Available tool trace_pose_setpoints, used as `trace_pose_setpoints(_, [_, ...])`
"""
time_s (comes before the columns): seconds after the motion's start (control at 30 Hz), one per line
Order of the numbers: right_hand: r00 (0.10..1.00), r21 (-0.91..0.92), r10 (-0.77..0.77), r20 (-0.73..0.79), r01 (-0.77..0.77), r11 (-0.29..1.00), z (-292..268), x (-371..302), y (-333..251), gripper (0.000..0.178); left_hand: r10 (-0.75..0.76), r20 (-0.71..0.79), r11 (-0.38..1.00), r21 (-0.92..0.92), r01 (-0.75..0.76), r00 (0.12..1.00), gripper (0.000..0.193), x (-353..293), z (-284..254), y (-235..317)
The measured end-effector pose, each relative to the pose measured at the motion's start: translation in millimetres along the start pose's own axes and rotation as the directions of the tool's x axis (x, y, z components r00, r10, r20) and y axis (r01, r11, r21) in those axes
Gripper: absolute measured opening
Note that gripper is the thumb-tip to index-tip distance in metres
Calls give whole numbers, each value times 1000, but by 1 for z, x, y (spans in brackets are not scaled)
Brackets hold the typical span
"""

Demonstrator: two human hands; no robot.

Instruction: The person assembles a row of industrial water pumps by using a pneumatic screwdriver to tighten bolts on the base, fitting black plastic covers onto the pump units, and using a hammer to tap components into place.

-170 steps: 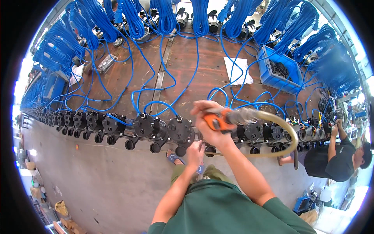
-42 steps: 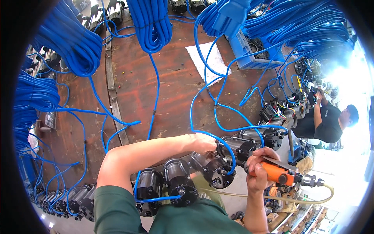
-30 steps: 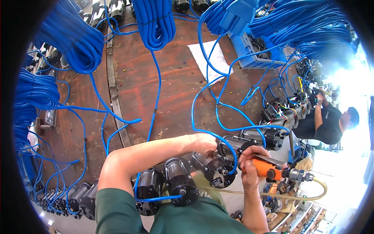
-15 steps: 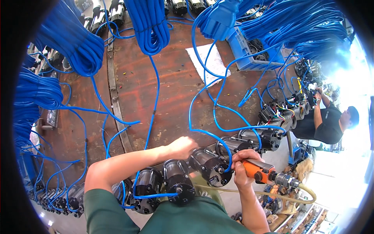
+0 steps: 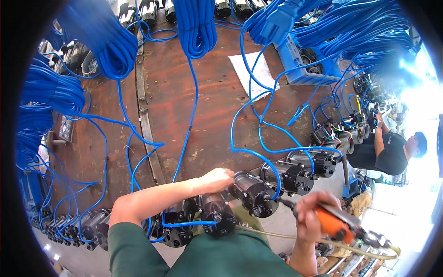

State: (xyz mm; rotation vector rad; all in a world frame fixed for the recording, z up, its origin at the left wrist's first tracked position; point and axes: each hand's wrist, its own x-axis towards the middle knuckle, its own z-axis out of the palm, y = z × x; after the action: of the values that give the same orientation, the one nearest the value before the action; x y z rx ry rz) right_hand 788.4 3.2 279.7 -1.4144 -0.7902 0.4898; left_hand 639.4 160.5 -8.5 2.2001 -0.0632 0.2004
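Observation:
My right hand [image 5: 312,216] is wrapped round an orange air screwdriver [image 5: 333,225], blurred by motion. Its dark tip points left, close to the black end cap of a cylindrical motor [image 5: 256,194] with a blue cable in it. My left hand [image 5: 218,180] is closed, knuckles up, at the far end of that motor; whatever its fingers hold is hidden. Just below my left forearm sits another motor [image 5: 217,213], with a blue cable entering its cap. A third motor [image 5: 294,177] stands to the right of the middle one.
Hanging blue cable bundles [image 5: 197,32] crowd the far side of the brown worktop [image 5: 203,138]. A blue crate [image 5: 304,76] and white sheet [image 5: 255,74] lie at the back. An air hose [image 5: 272,234] trails from the screwdriver. A co-worker [image 5: 392,147] stands at the right.
My right hand and the screwdriver have moved right and slightly down, away from the middle motor's cap. My left hand stays by the motor's far end. The whole view has shifted slightly.

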Motion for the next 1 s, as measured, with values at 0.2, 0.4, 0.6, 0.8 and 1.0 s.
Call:
trace_pose_setpoints(0.2, [921, -70, -145, 362, 182, 981, 30, -7, 8, 31, 23, -50, 1000, 16, -22, 998, 11, -3, 5, -4])
trace_pose_setpoints(0.4, [903, -69, -155, 401, 198, 978, 36, -10, 56, 20, -19, -10, 1000, 24, 19, 1000, 12, -2, 9, -3])
trace_pose_setpoints(0.6, [897, -65, -139, 420, 182, 981, 40, -7, 56, 18, 2, 55, 999, 42, -4, 998, 16, -1, -1, 4])
trace_pose_setpoints(0.8, [848, -57, -157, 506, 215, 975, 35, -4, 59, 25, -52, 112, 976, 214, 27, 992, 18, 10, -51, 22])
trace_pose_setpoints(1.0, [900, 73, 67, 431, -109, 991, 54, -3, 71, 32, -549, -70, 700, 506, 504, 833, 18, 12, -148, 98])
